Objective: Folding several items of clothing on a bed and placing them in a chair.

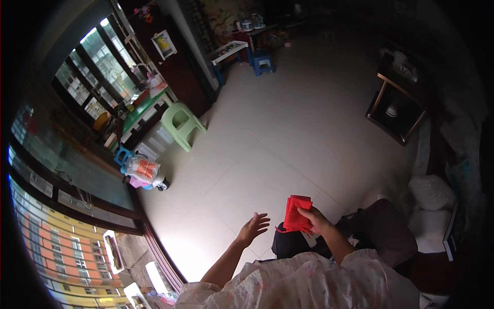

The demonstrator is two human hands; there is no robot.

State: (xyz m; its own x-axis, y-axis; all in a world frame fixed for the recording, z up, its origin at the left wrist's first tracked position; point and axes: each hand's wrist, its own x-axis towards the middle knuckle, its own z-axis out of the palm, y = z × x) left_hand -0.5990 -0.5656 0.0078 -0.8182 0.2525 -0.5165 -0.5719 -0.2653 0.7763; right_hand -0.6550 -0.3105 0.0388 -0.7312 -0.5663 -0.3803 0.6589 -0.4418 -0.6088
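Observation:
In my right hand (320,222) is a folded bundle of red cloth (297,212), gripped at its right side with the thumb on top. The bundle is held above my dark-clad knee (288,243), and a thin red strip hangs at its lower left. To the left of the cloth, my left hand (253,228) is raised over the floor with its fingers spread and nothing in it. A gap separates that hand from the cloth. Part of a pale item (311,238) shows just below the bundle; its kind is unclear.
Ahead stretches a light tiled floor (267,139). A pale green plastic chair (182,123) stands left by a green-topped table (141,110). Beyond it is a blue stool (263,63). A dark side table (396,98) is at right, white cushions (432,206) beside me, windows (67,247) on the left.

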